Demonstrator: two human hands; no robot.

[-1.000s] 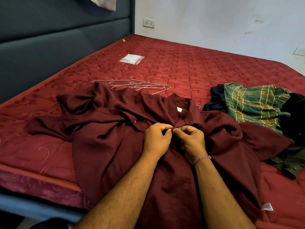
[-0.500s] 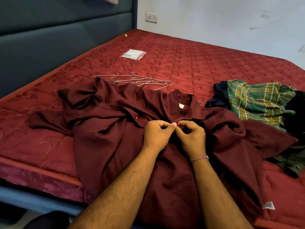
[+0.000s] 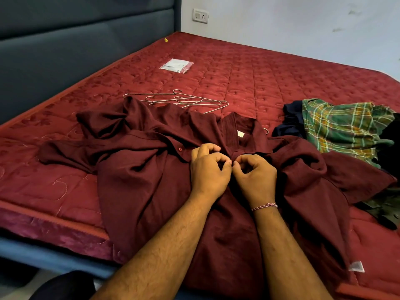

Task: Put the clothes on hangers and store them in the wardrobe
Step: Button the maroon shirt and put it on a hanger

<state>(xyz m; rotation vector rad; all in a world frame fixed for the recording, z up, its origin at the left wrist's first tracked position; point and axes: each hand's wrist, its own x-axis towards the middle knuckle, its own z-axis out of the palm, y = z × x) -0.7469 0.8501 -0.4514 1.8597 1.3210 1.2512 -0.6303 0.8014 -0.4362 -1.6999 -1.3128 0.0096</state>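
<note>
A maroon shirt (image 3: 138,169) lies spread on the red mattress (image 3: 270,74), collar away from me. My left hand (image 3: 208,172) and my right hand (image 3: 256,177) meet just below the collar, each pinching the shirt's front placket between thumb and fingers. A hanger hook (image 3: 266,131) pokes out beside the collar. Several metal wire hangers (image 3: 190,100) lie in a loose bunch beyond the shirt. A green plaid garment (image 3: 342,126) sits in a pile on the right with a navy piece (image 3: 290,120) and dark clothes (image 3: 389,211).
A small plastic packet (image 3: 177,65) lies farther up the mattress. A padded blue-grey headboard (image 3: 65,53) runs along the left. A white wall with a socket (image 3: 200,15) stands behind. The bed's near edge (image 3: 54,230) is at lower left.
Both hands stay pinched together at the placket below the collar, fingers working slightly. The view has tilted a little, so the bed appears lower and closer.
</note>
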